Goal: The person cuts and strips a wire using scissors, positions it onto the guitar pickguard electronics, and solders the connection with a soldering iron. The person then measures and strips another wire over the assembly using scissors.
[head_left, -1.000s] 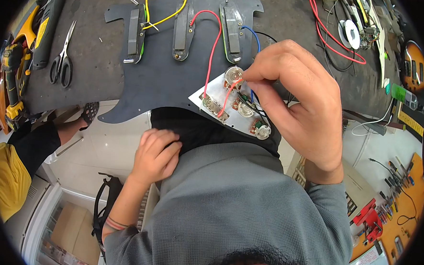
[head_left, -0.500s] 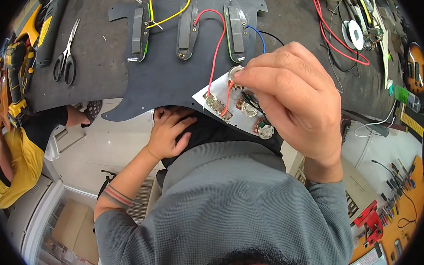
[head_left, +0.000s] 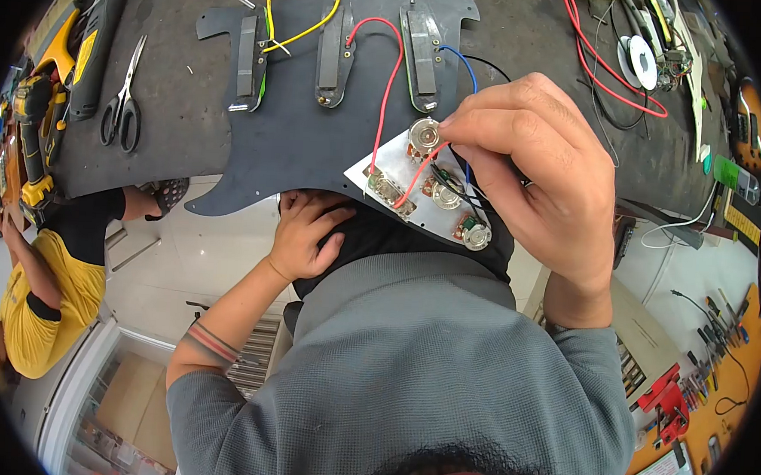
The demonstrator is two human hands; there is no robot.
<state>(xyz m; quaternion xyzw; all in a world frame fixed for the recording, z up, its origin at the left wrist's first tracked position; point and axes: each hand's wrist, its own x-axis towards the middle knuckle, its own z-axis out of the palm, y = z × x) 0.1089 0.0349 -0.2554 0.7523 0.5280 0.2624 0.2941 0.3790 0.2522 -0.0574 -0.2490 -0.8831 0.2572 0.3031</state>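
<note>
A black guitar pickguard [head_left: 295, 151] lies face down over the bench's front edge, with three pickups [head_left: 332, 63] along its far part. Its silver shielded corner [head_left: 398, 157] carries a selector switch [head_left: 389, 192] and three round potentiometers [head_left: 425, 135]. With thumb and fingertips pinched, my right hand [head_left: 543, 173] holds the upper end of a short red wire [head_left: 416, 181] beside the top potentiometer; the wire runs down to the switch. Black and blue wires pass partly behind the fingers. My left hand [head_left: 307, 238] rests flat on my lap, fingers stretched, below the pickguard's edge.
Scissors [head_left: 123, 108] lie on the bench [head_left: 177, 98] at left, near yellow-and-black power tools [head_left: 33, 125]. Wire spools [head_left: 639, 62] and loose red wire are at back right. A person in a yellow shirt [head_left: 63, 294] is at lower left.
My right hand has drawn slightly right and up from the top potentiometer, uncovering it, and the red wire's upper end has swung right with it. The person in yellow has shifted.
</note>
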